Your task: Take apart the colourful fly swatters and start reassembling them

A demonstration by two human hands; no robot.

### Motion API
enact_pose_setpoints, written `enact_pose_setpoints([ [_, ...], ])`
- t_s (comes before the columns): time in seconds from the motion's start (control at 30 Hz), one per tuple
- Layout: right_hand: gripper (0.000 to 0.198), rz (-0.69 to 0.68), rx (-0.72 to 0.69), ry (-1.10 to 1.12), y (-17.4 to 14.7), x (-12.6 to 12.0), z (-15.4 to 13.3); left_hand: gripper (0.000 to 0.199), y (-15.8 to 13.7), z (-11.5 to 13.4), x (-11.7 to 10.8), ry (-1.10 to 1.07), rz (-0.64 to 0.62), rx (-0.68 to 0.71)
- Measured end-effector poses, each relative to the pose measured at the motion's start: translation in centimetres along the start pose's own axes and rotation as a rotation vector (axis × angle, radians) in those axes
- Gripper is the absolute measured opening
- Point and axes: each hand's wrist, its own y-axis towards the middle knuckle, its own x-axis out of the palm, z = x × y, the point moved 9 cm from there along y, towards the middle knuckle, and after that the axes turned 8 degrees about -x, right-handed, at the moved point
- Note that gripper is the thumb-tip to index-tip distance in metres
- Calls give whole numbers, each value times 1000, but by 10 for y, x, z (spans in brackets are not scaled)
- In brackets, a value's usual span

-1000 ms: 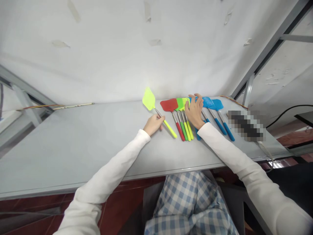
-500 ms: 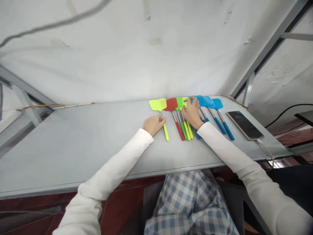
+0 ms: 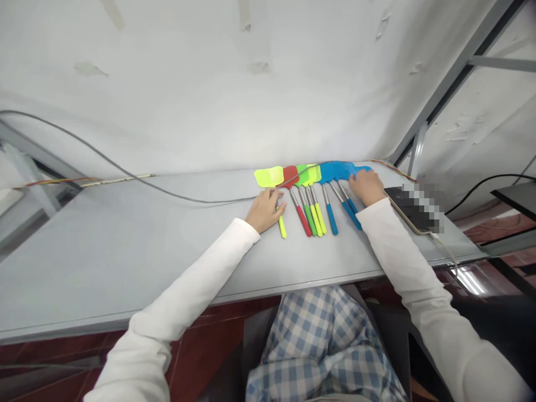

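Observation:
A row of fly swatters lies on the grey table, heads toward the wall and overlapping. My left hand (image 3: 266,210) rests over the shaft of the leftmost yellow fly swatter (image 3: 268,177), its fingers bent and apart. Beside it come a red fly swatter (image 3: 303,219), a green fly swatter (image 3: 310,219) and two more yellow ones (image 3: 319,218). Several blue fly swatters (image 3: 330,218) fill the right end. My right hand (image 3: 367,187) is closed at the rightmost blue fly swatter (image 3: 363,168), with the fingers near its head; the hand and sleeve hide most of it.
A phone (image 3: 404,209) with a white charging cable lies right of the swatters. A thin grey cable (image 3: 176,195) stretches from the left across to the swatter heads. Metal frame bars (image 3: 444,84) slant beside the wall, and the table's front edge (image 3: 301,285) runs above my lap.
My right hand has moved right, from the yellow and blue heads to the rightmost blue swatter. My left-hand fingers have loosened. The grey cable has dropped from the upper view across the table.

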Motion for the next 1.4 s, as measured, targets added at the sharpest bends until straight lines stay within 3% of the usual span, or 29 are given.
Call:
enact_pose_setpoints([
  [0.13, 48, -123, 40, -38, -13, 5, 23, 29, -2, 1, 8, -22, -38, 55],
  [0.27, 48, -211, -3, -90, -26, 13, 25, 25, -3, 0, 8, -40, -29, 53],
  [0.53, 46, -178, -48, -125, -29, 20, 12, 26, -3, 1, 9, -44, -38, 62],
  [0.87, 34, -229, -274, 84, -36, 33, -45, 26, -5, 2, 7, -48, -42, 67],
  [1.1, 25, -152, -480, 251, -49, 36, -104, 35, -4, -1, 5, -67, -36, 45],
  [1.4, 23, -115, -571, 311, -68, 37, -157, 41, -20, -32, -9, -100, -34, 11],
])
